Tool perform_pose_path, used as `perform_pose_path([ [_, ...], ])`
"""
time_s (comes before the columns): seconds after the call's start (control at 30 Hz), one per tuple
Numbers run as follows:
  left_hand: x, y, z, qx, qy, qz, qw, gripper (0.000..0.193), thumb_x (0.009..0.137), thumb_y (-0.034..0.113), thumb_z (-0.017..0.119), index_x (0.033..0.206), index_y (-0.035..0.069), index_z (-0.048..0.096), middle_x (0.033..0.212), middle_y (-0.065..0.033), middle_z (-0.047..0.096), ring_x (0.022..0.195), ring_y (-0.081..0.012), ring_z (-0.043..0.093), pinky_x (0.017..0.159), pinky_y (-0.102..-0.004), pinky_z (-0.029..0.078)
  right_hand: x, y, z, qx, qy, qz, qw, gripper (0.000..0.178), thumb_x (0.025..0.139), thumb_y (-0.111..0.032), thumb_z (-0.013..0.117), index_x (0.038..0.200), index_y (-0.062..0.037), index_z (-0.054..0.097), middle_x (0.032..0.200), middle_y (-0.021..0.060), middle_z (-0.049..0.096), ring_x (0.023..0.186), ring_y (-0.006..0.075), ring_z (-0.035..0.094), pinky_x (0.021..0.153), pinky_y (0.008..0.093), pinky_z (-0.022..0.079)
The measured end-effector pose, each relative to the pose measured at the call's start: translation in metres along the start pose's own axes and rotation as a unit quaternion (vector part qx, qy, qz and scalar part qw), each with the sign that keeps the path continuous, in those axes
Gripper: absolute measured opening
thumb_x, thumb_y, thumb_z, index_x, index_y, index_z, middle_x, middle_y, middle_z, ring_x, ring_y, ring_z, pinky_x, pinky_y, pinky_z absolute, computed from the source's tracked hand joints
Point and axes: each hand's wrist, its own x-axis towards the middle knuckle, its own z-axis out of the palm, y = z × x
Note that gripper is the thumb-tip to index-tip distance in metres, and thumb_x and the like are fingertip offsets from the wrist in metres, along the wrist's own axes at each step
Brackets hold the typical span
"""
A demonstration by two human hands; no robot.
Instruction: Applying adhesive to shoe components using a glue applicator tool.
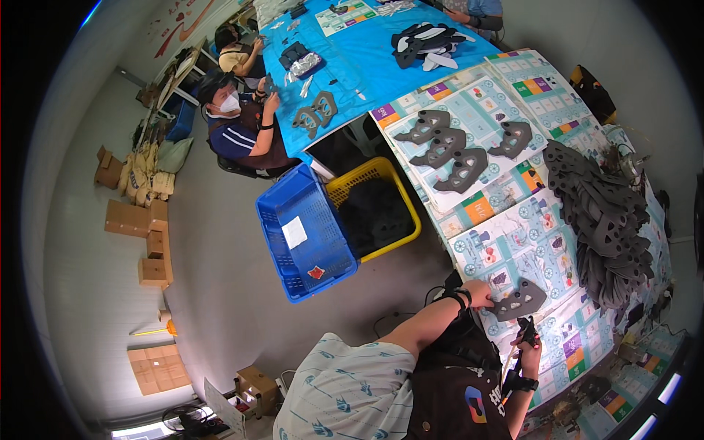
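My left hand (480, 294) comes in over the patterned table and is closed on the near-left edge of a dark grey foam-like piece with cut-out holes (519, 301). The piece lies on or just above the tabletop; I cannot tell which. To the right and closer to me, my right hand (529, 355) is wrapped round a small black tool (526, 331), whose exact kind is too small to make out. That tool is beside the piece, near its right end. A thin pale stick or cord (507, 367) shows next to the right hand.
A large heap of similar grey pieces (598, 220) covers the table's right side. Several lie on a white board (506, 165) farther off. Left of the table stand a blue crate (297, 227) and a yellow crate (396, 249). Co-workers sit at a blue-covered table (352, 66).
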Motion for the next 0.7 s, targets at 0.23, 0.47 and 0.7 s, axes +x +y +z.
perform_pose_path([
  [0.23, -0.001, -0.002, 0.001, 0.023, 0.000, 0.002, 1.000, 0.036, 0.094, 0.044, 0.072, 0.080, 0.012, 0.077, 0.064, 0.0034, 0.074, 0.062, -0.0121, 0.074, 0.063, -0.0303, 0.056, -0.010, -0.018, 0.008, 0.006, -0.007, 0.007, 1.000, 0.035, 0.070, -0.006, 0.055, 0.103, 0.0018, 0.064, 0.081, 0.0102, 0.073, 0.074, 0.0211, 0.068, 0.060, 0.0296, 0.055],
  [0.47, -0.002, 0.002, -0.001, -0.015, 0.001, -0.006, 1.000, 0.035, 0.092, 0.041, 0.072, 0.076, 0.010, 0.077, 0.064, 0.0003, 0.074, 0.063, -0.0156, 0.074, 0.065, -0.0324, 0.058, -0.009, -0.018, 0.004, -0.014, -0.018, -0.008, 1.000, 0.036, 0.071, -0.006, 0.055, 0.105, 0.0013, 0.064, 0.083, 0.0100, 0.072, 0.075, 0.0217, 0.070, 0.060, 0.0295, 0.055],
  [0.7, -0.003, 0.000, -0.001, -0.010, 0.005, -0.002, 1.000, 0.036, 0.094, 0.043, 0.072, 0.079, 0.011, 0.077, 0.063, 0.0015, 0.074, 0.061, -0.0142, 0.074, 0.063, -0.0319, 0.056, -0.001, -0.007, 0.004, -0.023, -0.003, -0.008, 1.000, 0.034, 0.072, -0.007, 0.057, 0.104, -0.0003, 0.065, 0.084, 0.0080, 0.071, 0.069, 0.0190, 0.068, 0.045, 0.0276, 0.053],
])
